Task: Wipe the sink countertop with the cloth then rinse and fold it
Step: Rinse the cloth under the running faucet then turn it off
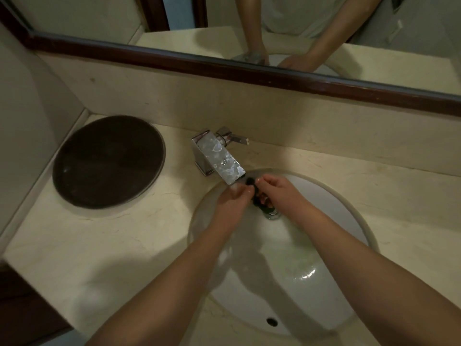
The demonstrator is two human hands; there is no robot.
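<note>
A small dark cloth [257,199] is bunched between my two hands, just under the spout of the chrome faucet [219,159]. My left hand [233,201] grips its left side and my right hand [277,189] grips its right side, fingers curled round it. Water runs from the spout onto my left hand and the cloth. Both hands hover over the white oval sink [331,203], above the metal drain [272,214]. Most of the cloth is hidden by my fingers. The cream marble countertop [104,245] surrounds the basin.
A round dark lid or tray [108,161] lies on the counter at the left. The faucet lever [235,138] points right. A dark wood-framed mirror [249,68] runs along the back wall above the backsplash. An overflow hole [272,321] sits at the basin's near side.
</note>
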